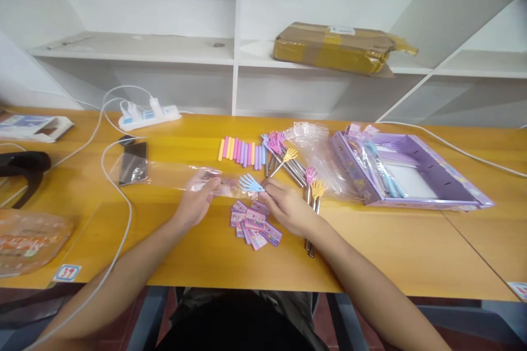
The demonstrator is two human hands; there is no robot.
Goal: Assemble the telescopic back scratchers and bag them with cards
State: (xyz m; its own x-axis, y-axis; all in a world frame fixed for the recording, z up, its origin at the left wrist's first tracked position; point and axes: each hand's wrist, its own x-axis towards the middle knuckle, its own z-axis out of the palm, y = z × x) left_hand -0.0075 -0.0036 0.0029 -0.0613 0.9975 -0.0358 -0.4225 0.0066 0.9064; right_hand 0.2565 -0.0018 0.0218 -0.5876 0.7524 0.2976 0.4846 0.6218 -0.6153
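My left hand (196, 198) pinches a long clear plastic bag (171, 174) that stretches left across a black phone. Closed around the handle of a light-blue hand-shaped scratcher (250, 183) is my right hand (286, 204); the scratcher's head lies at the bag's right end. Whether it is inside the bag, I cannot tell. Below my hands are several purple and pink cards (255, 222). Behind them stands a row of coloured tubes (241, 152). More scratchers with metal rods (290, 162) lie behind and right of my right hand.
At the right is an open purple box (432, 175) with wrapped scratchers, beside loose clear bags (319, 153). A phone (134, 163), a white cable (128, 214) and a power strip (150, 116) are on the left. An orange package (33, 241) lies front left. A taped carton (333, 48) rests on the shelf.
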